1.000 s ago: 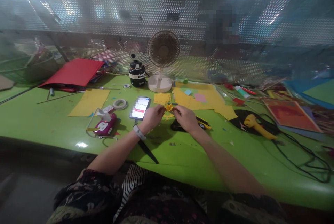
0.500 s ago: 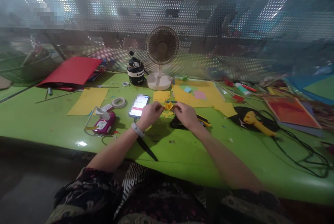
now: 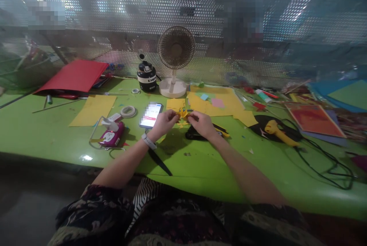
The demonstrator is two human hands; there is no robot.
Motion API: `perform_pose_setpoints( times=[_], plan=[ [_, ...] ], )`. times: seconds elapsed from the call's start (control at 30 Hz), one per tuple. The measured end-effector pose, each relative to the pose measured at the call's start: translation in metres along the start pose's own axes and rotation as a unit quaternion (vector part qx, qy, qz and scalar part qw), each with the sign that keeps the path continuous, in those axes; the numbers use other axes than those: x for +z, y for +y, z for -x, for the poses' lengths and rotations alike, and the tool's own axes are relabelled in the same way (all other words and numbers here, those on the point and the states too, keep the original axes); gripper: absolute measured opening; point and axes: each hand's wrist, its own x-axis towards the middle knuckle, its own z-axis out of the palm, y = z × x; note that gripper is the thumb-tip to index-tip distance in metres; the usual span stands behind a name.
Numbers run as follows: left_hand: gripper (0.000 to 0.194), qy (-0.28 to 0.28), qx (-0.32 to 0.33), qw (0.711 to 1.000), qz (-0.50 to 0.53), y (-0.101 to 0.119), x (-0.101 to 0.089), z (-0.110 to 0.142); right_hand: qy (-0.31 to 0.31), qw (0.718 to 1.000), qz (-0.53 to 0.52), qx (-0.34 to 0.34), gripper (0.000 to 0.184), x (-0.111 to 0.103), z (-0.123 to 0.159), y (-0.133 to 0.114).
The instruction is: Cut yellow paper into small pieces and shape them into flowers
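Between both hands (image 3: 183, 120) sits the yellow folded paper (image 3: 182, 113).

Letters "ENC" with an unclear ending stood on the bottle's (image 3: 147, 79) white band, digits above a red bar on the phone's (image 3: 151, 116) lit screen were too blurred to read.

1 head-worn camera looks forward and down at the nearby green table (image 3: 197, 171).

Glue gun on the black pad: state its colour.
The glue gun is yellow, best seen in the head view.
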Motion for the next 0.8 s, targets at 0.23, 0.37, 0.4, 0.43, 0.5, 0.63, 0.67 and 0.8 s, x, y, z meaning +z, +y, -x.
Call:
perform_pose_setpoints(
  times=[0.23,0.37,0.4,0.43,0.5,0.63,0.67,0.8],
  plan=[
    [0.023,0.017,-0.069,0.979,-0.193,0.007,-0.019,-0.007,0.006,0.997,0.071,0.008,0.018,-0.022,-0.006,0.008],
    [0.024,-0.031,-0.129,0.961,-0.244,0.001,-0.022,-0.011,-0.005,0.990,0.134,0.043,0.016,-0.038,-0.014,0.023],
    [0.025,-0.038,-0.136,0.957,-0.254,-0.001,-0.021,-0.011,-0.003,0.989,0.140,0.053,0.016,-0.042,-0.015,0.027],
    [0.026,-0.041,-0.138,0.954,-0.264,-0.002,-0.021,-0.011,0.000,0.988,0.144,0.064,0.016,-0.045,-0.017,0.031],
    [0.026,-0.040,-0.136,0.948,-0.285,-0.003,-0.019,-0.011,0.008,0.986,0.147,0.083,0.017,-0.051,-0.019,0.039],
    [0.023,-0.025,-0.140,0.944,-0.296,0.000,-0.016,-0.008,0.005,0.979,0.170,0.114,0.018,-0.056,-0.021,0.049],
    [0.025,-0.022,-0.139,0.945,-0.295,0.002,-0.015,-0.007,0.004,0.977,0.176,0.118,0.018,-0.056,-0.021,0.050],
    [0.036,-0.013,-0.129,0.950,-0.285,0.010,-0.014,-0.003,0.005,0.974,0.193,0.122,0.017,-0.055,-0.021,0.053]
  ],
)
